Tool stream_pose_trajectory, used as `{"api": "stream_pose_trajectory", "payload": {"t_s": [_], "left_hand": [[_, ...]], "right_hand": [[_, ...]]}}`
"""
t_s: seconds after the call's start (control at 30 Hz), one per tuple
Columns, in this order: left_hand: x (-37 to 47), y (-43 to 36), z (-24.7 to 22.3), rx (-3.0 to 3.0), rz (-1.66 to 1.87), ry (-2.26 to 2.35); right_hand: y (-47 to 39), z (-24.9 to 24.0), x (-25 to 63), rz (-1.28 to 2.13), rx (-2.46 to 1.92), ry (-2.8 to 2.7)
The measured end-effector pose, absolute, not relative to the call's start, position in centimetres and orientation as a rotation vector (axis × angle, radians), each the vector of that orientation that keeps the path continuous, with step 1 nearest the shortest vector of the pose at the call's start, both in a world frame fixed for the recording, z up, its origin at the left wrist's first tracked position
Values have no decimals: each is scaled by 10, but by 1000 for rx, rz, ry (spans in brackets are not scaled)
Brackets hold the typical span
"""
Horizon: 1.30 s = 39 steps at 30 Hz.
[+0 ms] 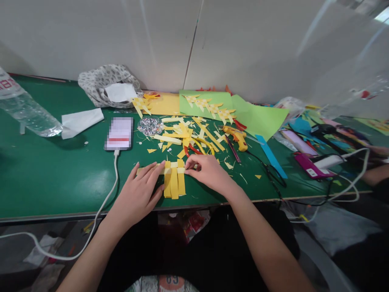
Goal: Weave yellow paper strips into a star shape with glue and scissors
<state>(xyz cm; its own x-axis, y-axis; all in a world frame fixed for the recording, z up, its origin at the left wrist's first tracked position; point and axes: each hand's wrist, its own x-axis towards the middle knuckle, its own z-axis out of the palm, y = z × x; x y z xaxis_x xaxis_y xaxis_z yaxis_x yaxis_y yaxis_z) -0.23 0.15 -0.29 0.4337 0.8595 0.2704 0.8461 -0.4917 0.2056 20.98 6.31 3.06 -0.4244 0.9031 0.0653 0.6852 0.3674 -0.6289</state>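
Left hand [136, 191]: spread with fingers apart, resting on the left part of the paper weave, clamped on nothing.
Right hand [209, 172]: thumb and fingertips together, apparently pinching the right end of a pale strip; exact grip partly hidden, impossible to tell fully.
Yellow strips [174, 188]: standing upright side by side near the front edge of the green table [75, 178], between both hands, crossed near the top by pale paper.
Pale strip [181, 170]: best drawn level and gently, with tension along its length rather than upward, to avoid creasing or tearing.
Crossings: over and under in turn; worth checking one by one before snugging close, without buckling.
Pressure: light and flat from the left, enough to stop sliding; too heavy a press likely to skew the upright pieces.
Lower ends: slightly uneven and loose; best squared up after each pull.
Cut scraps [176, 136]: scattered just beyond the weave, beside the curved red handles [186, 152]; best kept out from under the paper.
Glue gun [240, 140]: lying farther right, well clear of the weave.
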Motion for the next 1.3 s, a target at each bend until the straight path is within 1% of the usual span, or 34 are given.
{"api": "stream_pose_trajectory", "payload": {"t_s": [0.67,0.77,0.87,1.0,1.13,1.3], "left_hand": [[-2,1,-2,2652,517,1535],[-2,1,-3,2657,570,1541],[-6,0,-1,2657,702,1592],[-16,-2,13,2637,785,1737],[-28,-3,37,2785,706,1754],[-33,27,52,2932,354,1511]], "right_hand": [[61,31,206,744,-1374,-2240],[62,29,207,734,-1376,-2227],[63,29,209,709,-1375,-2200],[63,31,209,656,-1384,-2174],[60,30,205,567,-1375,-2182],[55,25,197,564,-1233,-2290]]}}
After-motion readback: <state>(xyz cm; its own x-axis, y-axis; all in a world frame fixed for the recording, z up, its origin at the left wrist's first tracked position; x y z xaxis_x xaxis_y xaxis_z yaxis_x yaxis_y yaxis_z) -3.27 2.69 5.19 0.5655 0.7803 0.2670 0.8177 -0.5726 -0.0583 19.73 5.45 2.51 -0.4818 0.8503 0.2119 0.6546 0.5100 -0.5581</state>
